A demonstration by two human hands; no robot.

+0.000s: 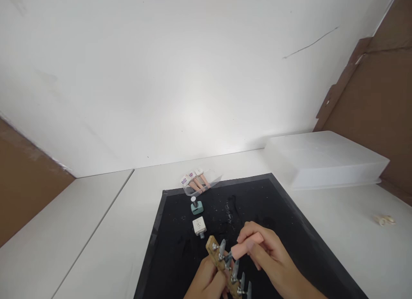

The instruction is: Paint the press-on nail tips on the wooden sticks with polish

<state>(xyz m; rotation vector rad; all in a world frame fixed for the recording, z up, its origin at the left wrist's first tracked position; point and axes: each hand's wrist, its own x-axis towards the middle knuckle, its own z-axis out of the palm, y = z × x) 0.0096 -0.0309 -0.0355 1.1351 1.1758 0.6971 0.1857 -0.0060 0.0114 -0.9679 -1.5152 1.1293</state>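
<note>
Wooden strip [215, 250] with a row of grey nail tips [234, 271] on metal clips sits low centre over the black mat [180, 247], tilted, held in the left hand [206, 282], fingers wrapped around its lower part. Right hand [267, 251] pinches a pink brush cap [246, 246], fingers closed on it, brush end touching or just above one of the upper tips; contact point too small to tell. Step in hand looks like painting polish on a tip; next move calls for a steady short stroke along the tip while the strip stays put. Beyond on the mat: open teal bottle [196, 206], white bottle [199, 226] with a tiny unreadable label. At the mat's far edge, pink bottles [195, 182] in a clear tray, labels printed but unreadable. White box [325, 159] on the table [96, 230] at right. No legible brand anywhere
</note>
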